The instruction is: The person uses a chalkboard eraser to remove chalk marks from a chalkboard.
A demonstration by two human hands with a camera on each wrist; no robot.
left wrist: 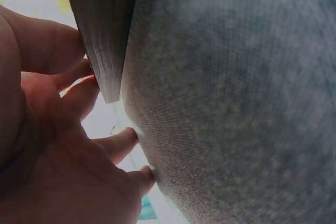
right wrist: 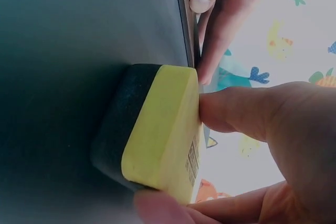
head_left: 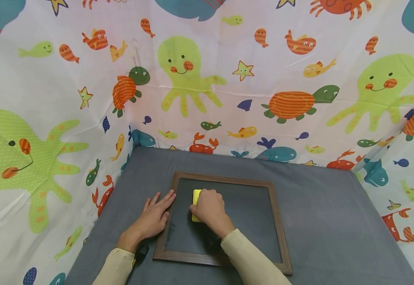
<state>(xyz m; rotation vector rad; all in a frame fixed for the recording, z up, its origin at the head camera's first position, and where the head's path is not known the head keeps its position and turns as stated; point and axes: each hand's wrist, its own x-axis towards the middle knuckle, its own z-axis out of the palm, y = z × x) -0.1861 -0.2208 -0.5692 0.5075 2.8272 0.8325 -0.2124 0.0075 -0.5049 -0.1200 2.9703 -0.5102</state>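
A small blackboard (head_left: 244,217) with a brown wooden frame (head_left: 224,179) lies flat on grey cloth. My right hand (head_left: 211,208) grips a yellow and black board eraser (head_left: 195,194), which sits on the left part of the board. In the right wrist view, thumb and fingers hold the yellow body of the eraser (right wrist: 163,119), its black pad facing the board surface. With fingers spread, my left hand (head_left: 151,217) rests at the left side of the frame. The left wrist view shows the thumb and some fingertips at the frame edge (left wrist: 102,40), and other fingertips on the cloth.
The grey cloth (head_left: 327,221) spreads around the board. White curtains printed with sea animals (head_left: 207,83) hang behind and on both sides. A small dark object (head_left: 142,252) shows at my left wrist. Pale smudges (head_left: 171,233) mark the board's left edge.
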